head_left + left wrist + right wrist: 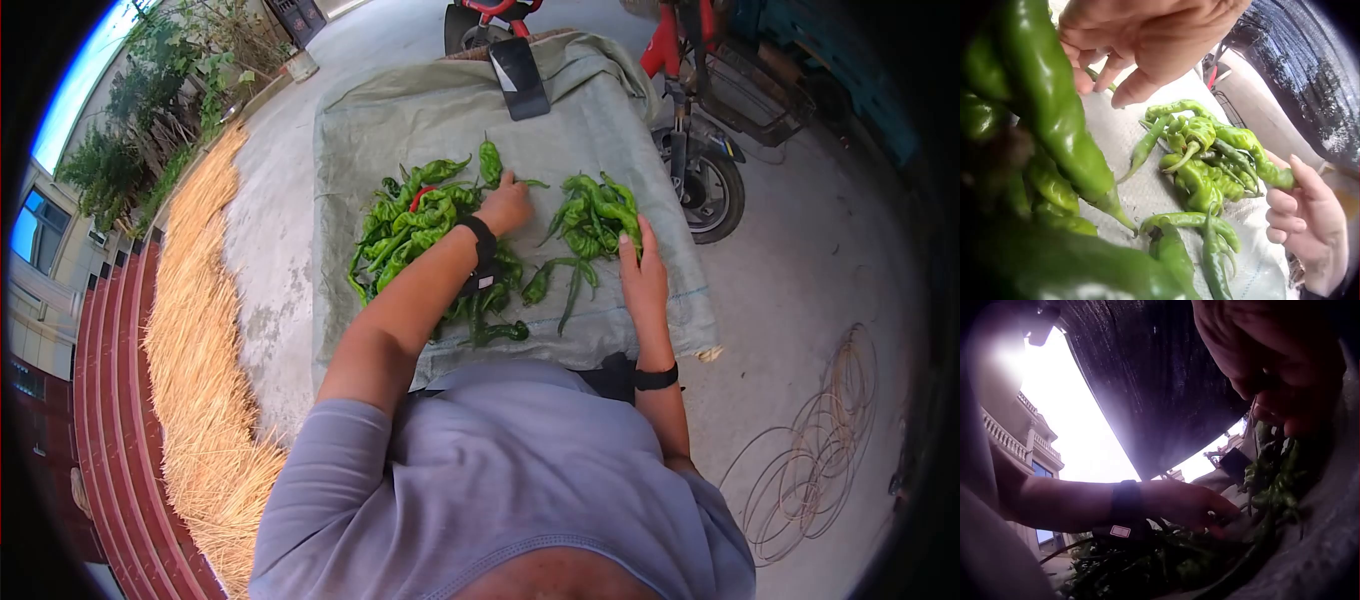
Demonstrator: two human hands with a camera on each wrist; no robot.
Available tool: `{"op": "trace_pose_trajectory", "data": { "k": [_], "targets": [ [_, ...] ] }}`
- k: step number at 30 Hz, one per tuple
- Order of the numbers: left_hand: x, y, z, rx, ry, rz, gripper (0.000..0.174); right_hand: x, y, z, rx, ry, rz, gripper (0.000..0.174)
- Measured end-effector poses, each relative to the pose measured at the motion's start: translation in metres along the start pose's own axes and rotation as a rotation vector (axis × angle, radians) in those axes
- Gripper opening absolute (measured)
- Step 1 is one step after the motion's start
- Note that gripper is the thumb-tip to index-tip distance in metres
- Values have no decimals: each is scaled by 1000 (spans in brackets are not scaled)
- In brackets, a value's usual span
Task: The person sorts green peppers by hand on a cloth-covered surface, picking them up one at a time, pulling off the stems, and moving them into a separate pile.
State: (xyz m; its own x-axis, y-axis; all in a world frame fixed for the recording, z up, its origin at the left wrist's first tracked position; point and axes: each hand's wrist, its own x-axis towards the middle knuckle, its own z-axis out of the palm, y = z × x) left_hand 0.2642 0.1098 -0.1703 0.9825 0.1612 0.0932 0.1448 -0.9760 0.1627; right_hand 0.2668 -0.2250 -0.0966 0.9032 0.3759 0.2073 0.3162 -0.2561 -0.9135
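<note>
Green peppers lie in a large pile [400, 235] on the left of the pale cloth [400, 120], with one red pepper [422, 198] among them. A smaller heap [1200, 175] is on the right. My left hand [505, 207] reaches past the large pile's right side, its fingers bent around a thin green pepper [537, 184], mostly hidden by the hand. At the smaller heap's right edge my right hand [645, 275] pinches the end of a long, wrinkled pepper [1247, 142] between thumb and fingers. A few loose peppers [1213, 256] lie between the piles.
A black phone [520, 80] lies at the cloth's far edge. Beyond the cloth on the right stands a red vehicle with a black wheel [712, 195]. Coiled wire [810, 460] lies on the ground at right. Straw [195, 330] and red steps [120, 400] are at left.
</note>
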Motion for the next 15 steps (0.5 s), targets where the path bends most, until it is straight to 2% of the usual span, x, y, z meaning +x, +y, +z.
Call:
{"op": "trace_pose_trajectory", "data": {
  "k": [1,2,4,6,8,9,11,12,14,15],
  "targets": [
    [-10,20,-19,-74,41,-72,35,4,23,9,-201,135,-178,60],
    [-16,33,-31,-147,82,-144,34,5,28,11,-235,173,-231,60],
    [-18,24,-32,184,-22,94,29,3,16,6,-3,99,-91,62],
    [-21,27,-37,151,2,76,23,-1,-8,-9,530,-134,293,64],
    [-46,69,-72,-254,146,-202,18,-6,-34,-8,615,-58,139,64],
    [-52,77,-77,-249,276,-175,17,-8,-40,-6,654,-20,64,63],
    [-63,92,-85,-240,535,-123,16,-10,-43,-5,498,-101,80,62],
    [-70,104,-98,-535,514,-203,19,-10,-43,-5,420,-142,87,61],
    [-82,130,-127,-1124,448,-364,25,-11,-30,4,319,-42,106,55],
    [-88,139,-133,-1184,481,-356,28,-11,-25,7,267,7,114,52]
  ]
}}
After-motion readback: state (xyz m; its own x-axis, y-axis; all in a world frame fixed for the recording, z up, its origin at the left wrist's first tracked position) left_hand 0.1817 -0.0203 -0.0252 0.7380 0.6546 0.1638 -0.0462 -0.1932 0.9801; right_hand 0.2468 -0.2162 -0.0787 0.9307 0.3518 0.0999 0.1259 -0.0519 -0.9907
